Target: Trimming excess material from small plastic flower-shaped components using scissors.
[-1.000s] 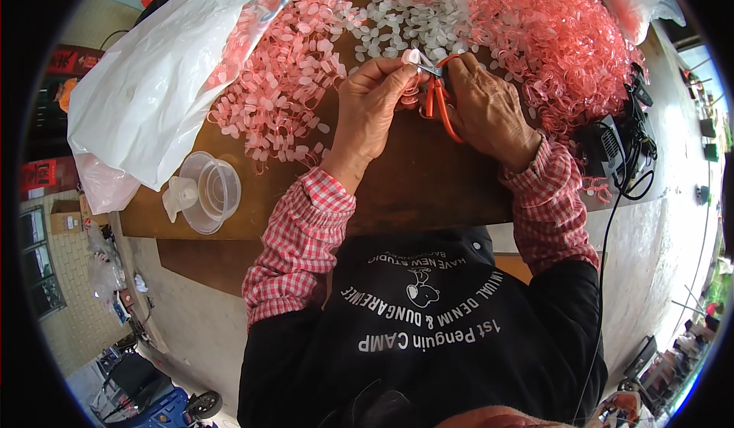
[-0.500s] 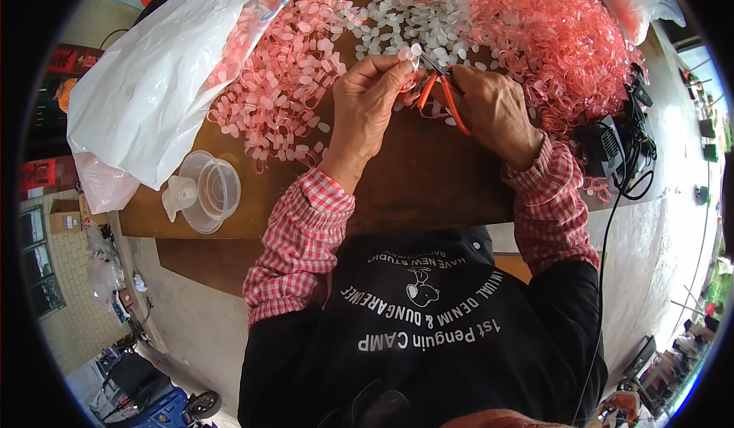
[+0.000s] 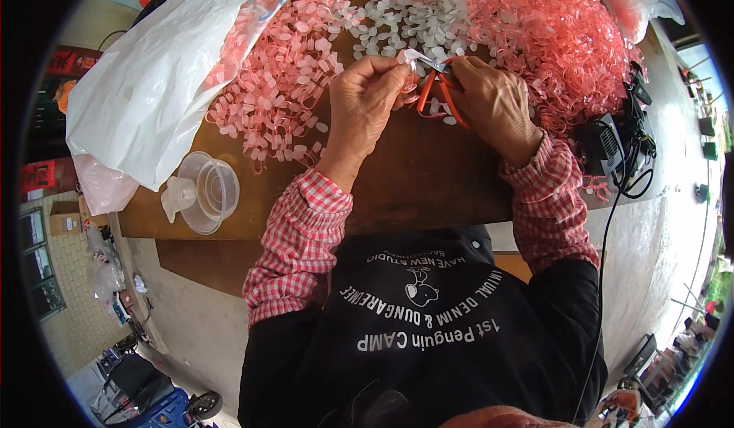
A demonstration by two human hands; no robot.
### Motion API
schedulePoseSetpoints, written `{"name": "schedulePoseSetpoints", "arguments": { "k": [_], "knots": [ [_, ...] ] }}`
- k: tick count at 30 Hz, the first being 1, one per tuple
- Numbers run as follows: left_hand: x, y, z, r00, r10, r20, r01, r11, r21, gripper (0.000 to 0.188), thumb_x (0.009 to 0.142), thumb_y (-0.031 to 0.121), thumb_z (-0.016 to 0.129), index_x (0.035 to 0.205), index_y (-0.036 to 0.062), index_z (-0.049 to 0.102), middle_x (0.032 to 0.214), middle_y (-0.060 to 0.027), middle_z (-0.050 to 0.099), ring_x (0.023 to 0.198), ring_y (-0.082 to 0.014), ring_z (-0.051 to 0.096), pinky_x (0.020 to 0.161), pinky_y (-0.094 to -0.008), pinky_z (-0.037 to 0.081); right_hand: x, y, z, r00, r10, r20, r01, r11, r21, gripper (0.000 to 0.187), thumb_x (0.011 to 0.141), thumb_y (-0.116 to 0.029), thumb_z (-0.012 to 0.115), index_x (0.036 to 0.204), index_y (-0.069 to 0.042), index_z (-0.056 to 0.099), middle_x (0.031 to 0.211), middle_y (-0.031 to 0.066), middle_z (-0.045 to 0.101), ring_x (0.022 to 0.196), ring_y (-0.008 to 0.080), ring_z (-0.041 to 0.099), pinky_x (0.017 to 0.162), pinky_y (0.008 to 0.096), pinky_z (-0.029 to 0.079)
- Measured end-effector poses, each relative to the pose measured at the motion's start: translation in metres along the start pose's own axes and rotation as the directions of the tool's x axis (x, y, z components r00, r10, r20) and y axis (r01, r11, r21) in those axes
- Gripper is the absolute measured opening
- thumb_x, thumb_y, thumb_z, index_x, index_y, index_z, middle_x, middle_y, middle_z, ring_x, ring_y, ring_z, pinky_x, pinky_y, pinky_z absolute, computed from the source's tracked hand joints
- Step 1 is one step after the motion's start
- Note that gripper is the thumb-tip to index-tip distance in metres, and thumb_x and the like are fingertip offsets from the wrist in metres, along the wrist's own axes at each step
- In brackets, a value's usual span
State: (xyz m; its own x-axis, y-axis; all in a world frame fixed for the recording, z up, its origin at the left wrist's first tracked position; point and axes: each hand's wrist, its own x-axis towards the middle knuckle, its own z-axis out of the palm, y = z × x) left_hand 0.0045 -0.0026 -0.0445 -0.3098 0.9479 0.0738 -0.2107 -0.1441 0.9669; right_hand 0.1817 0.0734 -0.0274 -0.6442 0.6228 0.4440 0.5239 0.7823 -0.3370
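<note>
My left hand (image 3: pixel 365 114) pinches a small pink plastic loop piece (image 3: pixel 409 84) with a pale oval tab at its upper end. Closed round a pair of orange-handled pliers (image 3: pixel 425 100), my right hand (image 3: pixel 495 105) brings the metal jaws up to that tab from the right. Whether the pliers grip or cut it is too small to tell. Just beyond both hands lie many loose whitish ovals (image 3: pixel 419 16). A heap of pink looped pieces with pale tabs (image 3: pixel 279 95) spreads to the left, and a larger heap of glossy pink loops (image 3: pixel 558 45) to the right.
A large white plastic bag (image 3: pixel 164 76) lies at the table's left, near a clear round tub (image 3: pixel 223 197) and a small whitish crumpled thing (image 3: pixel 179 196). A black device with cords (image 3: pixel 608 146) sits at the right edge. The brown table (image 3: pixel 428 187) ends before my body.
The pliers have turned and shifted left, so their jaws now meet the pale tab. My right hand moved slightly with them; my left hand stays nearly in place.
</note>
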Motion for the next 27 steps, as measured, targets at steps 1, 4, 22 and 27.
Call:
{"name": "schedulePoseSetpoints", "arguments": {
  "k": [1, 4, 22, 27],
  "knots": [
    [0.0, 0.001, 0.0, 1.0, 0.006, 0.0, -0.006, 1.0, 0.003, 0.009, 0.092, 0.008, 0.063, 0.096, 0.0003, 0.065, 0.084, -0.0073, 0.07, 0.067, -0.0062, 0.06, 0.059, -0.021, 0.048, 0.0, 0.002, 0.001, 0.999, 0.007, 0.04, -0.007, 1.0, -0.005, 0.024, 0.087, -0.026, 0.065, 0.084, -0.003, 0.057, 0.077, 0.0134, 0.059, 0.061, 0.0358, 0.059, 0.053, 0.0433, 0.047],
    [0.0, 0.005, 0.005, 0.998, 0.043, -0.055, -0.042, 0.999, 0.029, 0.009, 0.092, 0.008, 0.063, 0.097, 0.0, 0.064, 0.084, -0.0065, 0.069, 0.067, -0.0059, 0.061, 0.06, -0.0207, 0.05, 0.0, 0.004, 0.0, 0.987, 0.044, 0.156, -0.047, 0.999, 0.016, 0.026, 0.089, -0.026, 0.064, 0.08, -0.003, 0.058, 0.067, 0.0116, 0.058, 0.055, 0.0311, 0.058, 0.05, 0.0391, 0.045],
    [-0.006, 0.0, 0.013, 0.881, 0.43, 0.2, -0.452, 0.635, 0.626, 0.012, 0.081, 0.001, 0.068, 0.092, 0.0023, 0.067, 0.079, -0.0134, 0.069, 0.069, -0.0252, 0.069, 0.062, -0.0317, 0.053, 0.005, 0.006, 0.003, 0.999, 0.016, 0.028, -0.026, 0.905, 0.424, 0.025, 0.082, -0.013, 0.074, 0.1, 0.0, 0.064, 0.088, 0.0122, 0.065, 0.076, 0.0235, 0.066, 0.067, 0.0314, 0.052],
    [-0.007, 0.0, 0.013, 0.903, 0.388, 0.185, -0.411, 0.653, 0.636, 0.01, 0.081, 0.003, 0.069, 0.091, 0.0022, 0.068, 0.075, -0.0127, 0.068, 0.068, -0.0236, 0.069, 0.06, -0.031, 0.053, 0.006, 0.003, 0.004, 0.998, -0.057, -0.018, 0.059, 0.929, 0.365, 0.016, 0.081, -0.006, 0.068, 0.091, 0.002, 0.059, 0.085, 0.0152, 0.059, 0.074, 0.0332, 0.063, 0.063, 0.0381, 0.05]
  ]
}}
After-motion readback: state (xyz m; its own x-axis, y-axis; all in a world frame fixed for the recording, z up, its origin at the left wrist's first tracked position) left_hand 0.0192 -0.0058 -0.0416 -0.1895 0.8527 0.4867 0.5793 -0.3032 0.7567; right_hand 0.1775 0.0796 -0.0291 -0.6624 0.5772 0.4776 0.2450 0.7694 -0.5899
